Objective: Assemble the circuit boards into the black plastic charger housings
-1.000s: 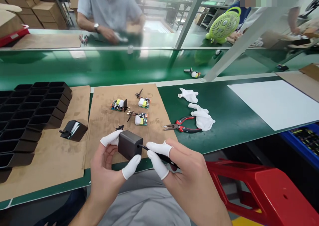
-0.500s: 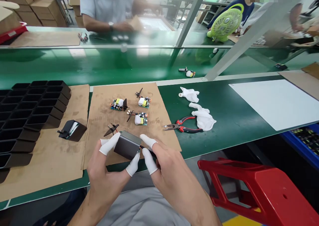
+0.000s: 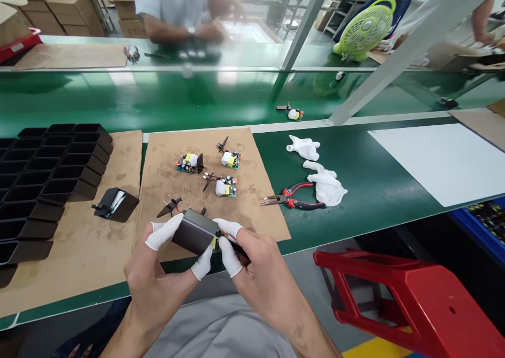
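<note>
My left hand (image 3: 168,263), with white finger cots on thumb and index finger, grips a black plastic housing (image 3: 194,230) by its sides. At the housing's right end, green and yellow parts of a circuit board (image 3: 215,242) show. My right hand (image 3: 254,258), also in white finger cots, pinches a slim black object (image 3: 240,249) there; its kind is mostly hidden by the fingers. Just beyond the housing, a black plug piece (image 3: 169,207) with a red wire lies on the cardboard (image 3: 252,216). Farther back sit circuit boards with white and yellow components (image 3: 225,187).
Needle-nose pliers (image 3: 294,197) lie at the right beside white finger cots (image 3: 329,184). Rows of black housings (image 3: 51,179) stand left, near one filled housing (image 3: 116,205). A red stool (image 3: 426,295) is at lower right. A co-worker (image 3: 173,10) sits across the green bench.
Both hands and the housing have shifted slightly left. The circuit board's edge has come into view at the housing's right end, and the plug piece behind the housing is more exposed.
</note>
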The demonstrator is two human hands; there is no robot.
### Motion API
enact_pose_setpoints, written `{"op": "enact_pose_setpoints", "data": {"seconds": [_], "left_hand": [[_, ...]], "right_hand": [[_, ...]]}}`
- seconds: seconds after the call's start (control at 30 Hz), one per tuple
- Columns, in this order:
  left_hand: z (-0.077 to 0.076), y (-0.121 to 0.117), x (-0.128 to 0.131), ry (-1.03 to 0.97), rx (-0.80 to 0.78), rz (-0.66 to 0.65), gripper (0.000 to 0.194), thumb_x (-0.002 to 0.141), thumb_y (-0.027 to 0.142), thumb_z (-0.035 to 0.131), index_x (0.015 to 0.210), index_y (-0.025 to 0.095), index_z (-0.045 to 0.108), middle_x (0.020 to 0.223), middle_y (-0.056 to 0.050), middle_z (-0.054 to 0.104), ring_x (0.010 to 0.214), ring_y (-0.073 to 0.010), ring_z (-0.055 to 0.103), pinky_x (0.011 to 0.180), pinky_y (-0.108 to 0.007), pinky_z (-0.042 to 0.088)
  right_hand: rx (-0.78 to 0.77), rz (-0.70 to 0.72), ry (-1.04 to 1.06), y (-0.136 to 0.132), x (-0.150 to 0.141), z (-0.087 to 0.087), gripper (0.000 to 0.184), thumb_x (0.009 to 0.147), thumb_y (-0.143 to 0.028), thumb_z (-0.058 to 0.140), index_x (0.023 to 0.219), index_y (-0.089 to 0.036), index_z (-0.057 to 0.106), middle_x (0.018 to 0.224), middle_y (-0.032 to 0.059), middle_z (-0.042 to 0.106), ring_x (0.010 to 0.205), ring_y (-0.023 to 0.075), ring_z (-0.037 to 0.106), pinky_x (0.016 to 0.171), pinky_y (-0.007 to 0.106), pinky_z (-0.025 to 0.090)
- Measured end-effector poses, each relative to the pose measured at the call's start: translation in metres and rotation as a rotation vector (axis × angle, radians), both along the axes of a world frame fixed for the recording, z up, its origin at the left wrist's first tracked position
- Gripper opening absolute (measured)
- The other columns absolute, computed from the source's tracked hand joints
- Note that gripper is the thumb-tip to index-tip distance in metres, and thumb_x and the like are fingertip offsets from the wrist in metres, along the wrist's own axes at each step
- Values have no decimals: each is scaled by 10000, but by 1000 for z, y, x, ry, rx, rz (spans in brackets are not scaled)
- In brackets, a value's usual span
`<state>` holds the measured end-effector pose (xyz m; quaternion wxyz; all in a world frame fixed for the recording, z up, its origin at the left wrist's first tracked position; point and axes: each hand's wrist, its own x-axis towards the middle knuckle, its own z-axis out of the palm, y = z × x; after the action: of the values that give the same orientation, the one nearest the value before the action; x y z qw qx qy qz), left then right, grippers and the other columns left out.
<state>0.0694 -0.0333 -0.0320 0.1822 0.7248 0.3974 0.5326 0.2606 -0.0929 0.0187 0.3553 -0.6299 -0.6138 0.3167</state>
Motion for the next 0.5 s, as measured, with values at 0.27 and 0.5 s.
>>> {"op": "enact_pose_setpoints", "data": {"seconds": [0.27,0.5], "left_hand": [[-4,-5,-2,-25,-62,18,678,835,186,990,1452,266,721,1225,-62,823,1058,-277,810,933,-417,692],[0,-7,1,-11,-44,55,648,836,203,987,1429,264,732,1196,-50,825,1002,-260,807,936,-409,682]], "right_hand": [[35,-8,30,1,-3,1,296,1113,-161,542,1235,-220,805,938,38,841,825,202,808,736,298,616],[43,-34,-2,-2,-2,1,275,1107,-160,553,1000,-226,797,881,39,825,754,187,764,676,283,584]]}}
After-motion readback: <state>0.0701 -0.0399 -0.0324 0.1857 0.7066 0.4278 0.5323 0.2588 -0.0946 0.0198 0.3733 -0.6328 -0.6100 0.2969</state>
